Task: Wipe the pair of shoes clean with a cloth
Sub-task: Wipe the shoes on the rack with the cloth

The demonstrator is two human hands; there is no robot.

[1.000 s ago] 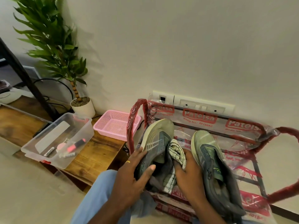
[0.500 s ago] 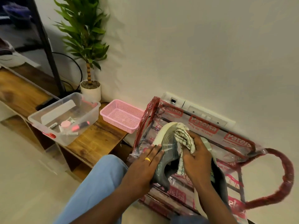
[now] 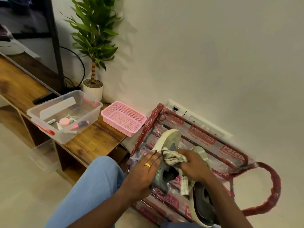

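- Grey-green first shoe point(image 3: 167, 140) is held tilted on its side over the plastic bag point(image 3: 230, 153) w/ red print. The pale sole is turned left and the toe is pointed away.
- Left hand point(image 3: 144, 171) is wrapped on that shoe's side nr the heel opening. Fingers are kept close together, and a ring is seen on one.
- Striped cloth point(image 3: 172, 157) is bunched and gripped in the right hand point(image 3: 194, 167) w/ curled fingers, and is pressed on the first shoe's upper. A loose end is left hanging toward the bag.
- Second shoe point(image 3: 200, 204) is laid on the bag's right part, partly hidden by the right forearm.
- Pink basket point(image 3: 123, 118) is set just left of the bag on a wooden bench point(image 3: 92, 142). Clear box point(image 3: 65, 112) and potted plant point(image 3: 93, 38) are seen further left of the bag.
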